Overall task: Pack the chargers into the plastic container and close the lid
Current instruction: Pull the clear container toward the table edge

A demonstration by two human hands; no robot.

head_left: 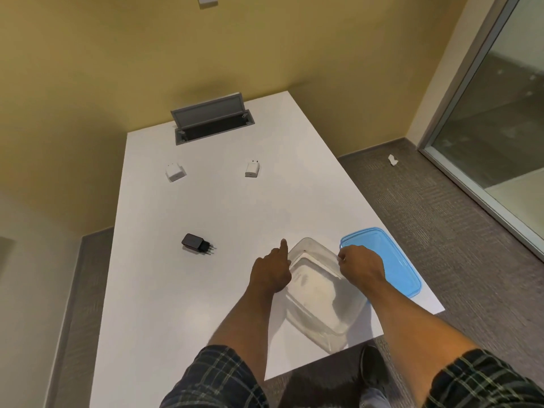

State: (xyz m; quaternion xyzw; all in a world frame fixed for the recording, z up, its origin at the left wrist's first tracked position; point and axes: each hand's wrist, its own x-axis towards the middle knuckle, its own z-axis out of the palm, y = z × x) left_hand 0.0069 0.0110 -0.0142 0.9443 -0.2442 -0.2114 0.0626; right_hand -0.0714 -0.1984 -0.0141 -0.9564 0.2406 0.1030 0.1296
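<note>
A clear plastic container [319, 301] sits open near the table's front right edge, with nothing inside it. Its blue lid [391, 260] lies flat on the table just right of it. My right hand [360, 267] pinches the container's far right rim. My left hand [272, 269] rests against the container's left rim, index finger stretched forward and the other fingers curled. A black charger [195, 244] lies on its side to the left of my left hand. Two white chargers, one at far left [175, 171] and one at far centre [252, 168], stand farther back.
The white table [206, 207] has an open grey cable hatch [210, 117] at its far end. The table's right edge drops to grey carpet, where a white scrap [393, 159] lies. A glass partition [500, 113] stands at the right. A yellow wall is behind.
</note>
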